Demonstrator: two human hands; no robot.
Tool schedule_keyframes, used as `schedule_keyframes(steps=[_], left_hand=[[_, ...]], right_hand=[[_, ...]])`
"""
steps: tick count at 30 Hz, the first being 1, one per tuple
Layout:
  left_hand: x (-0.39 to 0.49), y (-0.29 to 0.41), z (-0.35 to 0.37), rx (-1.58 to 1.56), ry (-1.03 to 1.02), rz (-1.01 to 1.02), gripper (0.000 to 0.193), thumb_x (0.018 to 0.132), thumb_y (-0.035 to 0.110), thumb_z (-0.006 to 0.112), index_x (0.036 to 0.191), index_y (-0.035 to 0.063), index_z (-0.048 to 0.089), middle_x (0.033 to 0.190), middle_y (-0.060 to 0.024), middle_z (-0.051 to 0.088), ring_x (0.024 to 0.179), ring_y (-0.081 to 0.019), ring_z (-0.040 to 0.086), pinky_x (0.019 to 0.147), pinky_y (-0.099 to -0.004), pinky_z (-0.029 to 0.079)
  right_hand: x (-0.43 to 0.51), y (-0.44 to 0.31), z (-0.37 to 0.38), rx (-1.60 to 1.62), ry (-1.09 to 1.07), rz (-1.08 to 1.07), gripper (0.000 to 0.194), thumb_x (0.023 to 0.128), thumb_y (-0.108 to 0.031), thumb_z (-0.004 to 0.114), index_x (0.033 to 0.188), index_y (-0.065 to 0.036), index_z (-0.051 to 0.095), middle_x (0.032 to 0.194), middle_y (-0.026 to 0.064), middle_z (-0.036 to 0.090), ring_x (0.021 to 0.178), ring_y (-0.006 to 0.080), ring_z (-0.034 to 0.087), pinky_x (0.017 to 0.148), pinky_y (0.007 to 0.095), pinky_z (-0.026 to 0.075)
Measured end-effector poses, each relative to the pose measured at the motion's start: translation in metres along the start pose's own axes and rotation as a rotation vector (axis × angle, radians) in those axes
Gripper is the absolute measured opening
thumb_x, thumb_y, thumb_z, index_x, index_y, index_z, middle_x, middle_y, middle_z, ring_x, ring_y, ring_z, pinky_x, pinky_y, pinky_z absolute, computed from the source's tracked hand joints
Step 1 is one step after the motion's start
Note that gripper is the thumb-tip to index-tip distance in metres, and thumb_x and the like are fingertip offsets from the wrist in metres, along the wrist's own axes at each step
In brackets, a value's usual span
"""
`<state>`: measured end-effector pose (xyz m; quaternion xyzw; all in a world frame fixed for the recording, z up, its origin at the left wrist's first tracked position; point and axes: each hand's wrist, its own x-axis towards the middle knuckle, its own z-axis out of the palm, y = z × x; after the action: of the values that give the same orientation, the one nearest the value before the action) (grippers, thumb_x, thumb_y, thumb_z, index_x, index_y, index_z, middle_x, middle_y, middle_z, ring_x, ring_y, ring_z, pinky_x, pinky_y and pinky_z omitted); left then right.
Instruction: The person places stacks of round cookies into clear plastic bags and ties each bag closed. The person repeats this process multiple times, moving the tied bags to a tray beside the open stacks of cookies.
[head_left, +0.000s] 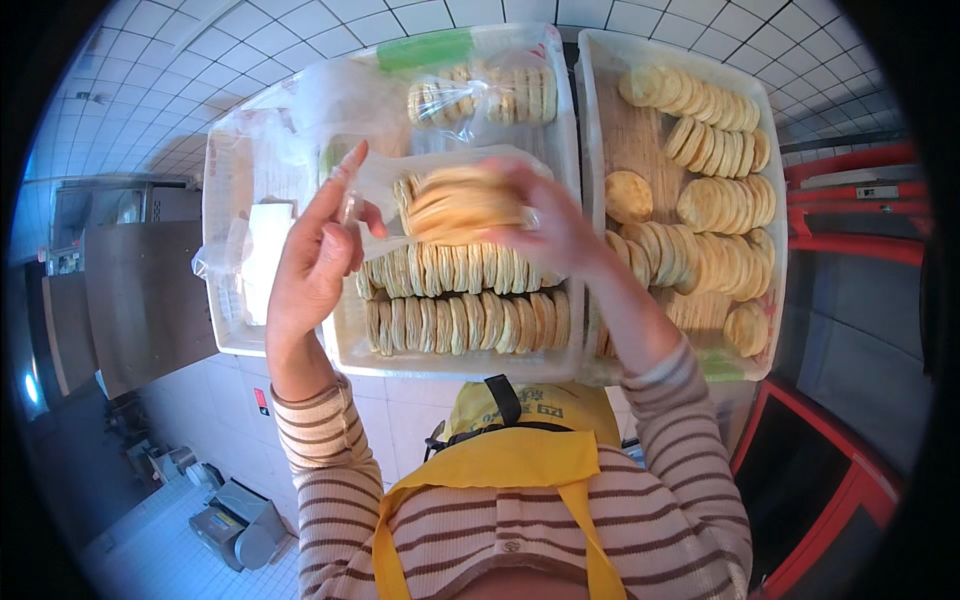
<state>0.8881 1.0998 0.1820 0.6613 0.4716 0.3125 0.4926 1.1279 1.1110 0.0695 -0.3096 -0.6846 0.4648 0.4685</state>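
Note:
My right hand (555, 217) grips a short stack of round flatbreads (465, 199), blurred by motion, with fingers on the far side and thumb on the near side. My left hand (319, 259) holds the edge of a clear plastic bag (379, 172), its index finger pointing up under the film. The bag's film spreads toward the flatbreads; whether they are inside it I cannot tell. Just below lie two rows of flatbreads on edge, an upper row (457, 268) and a lower row (469, 322), in a white plastic crate (450, 367). Farther back sits a bagged batch of flatbreads (517, 94).
To the right, another white crate (776, 300) holds several rows of flatbreads (720, 202) and a single flat one (628, 196). At the left, a crate (214, 300) contains a white stack (268, 251) and loose plastic film. A red-framed unit (847, 480) stands at right.

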Motion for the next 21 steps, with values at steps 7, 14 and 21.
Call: schedule_keyframes(steps=[7, 14, 21], left_hand=[[-0.013, -0.007, 0.009, -0.125, 0.002, 0.027, 0.106, 0.074, 0.076, 0.042, 0.142, -0.0029, 0.021, 0.085, -0.0062, 0.054, 0.066, -0.0084, 0.047, 0.059, -0.0200, 0.039], [-0.021, -0.053, -0.032, -0.287, 0.156, 0.078, 0.073, 0.091, 0.052, 0.044, 0.139, -0.0011, 0.030, 0.081, -0.0023, 0.057, 0.056, -0.0028, 0.038, 0.054, -0.0156, 0.033], [-0.021, -0.068, -0.047, -0.395, 0.329, 0.109, 0.082, 0.091, 0.062, 0.030, 0.130, -0.0088, 0.041, 0.060, 0.0063, 0.037, 0.054, -0.0029, 0.029, 0.052, -0.0175, 0.023]], right_hand=[[0.076, 0.076, 0.131, -0.127, -0.008, 0.552, 0.057, 0.077, -0.035, 0.061, 0.121, -0.003, 0.047, 0.113, 0.0176, 0.057, 0.095, 0.0368, 0.059, 0.083, 0.0432, 0.047], [0.078, 0.087, 0.126, -0.555, -0.179, 0.357, 0.053, 0.085, -0.043, 0.053, 0.127, -0.012, 0.049, 0.117, 0.0124, 0.057, 0.102, 0.0304, 0.055, 0.091, 0.0373, 0.041], [0.045, 0.055, -0.035, -0.733, -0.426, 1.106, 0.042, 0.086, -0.024, 0.057, 0.122, -0.002, 0.052, 0.117, 0.0172, 0.057, 0.107, 0.0258, 0.055, 0.092, 0.0330, 0.042]])
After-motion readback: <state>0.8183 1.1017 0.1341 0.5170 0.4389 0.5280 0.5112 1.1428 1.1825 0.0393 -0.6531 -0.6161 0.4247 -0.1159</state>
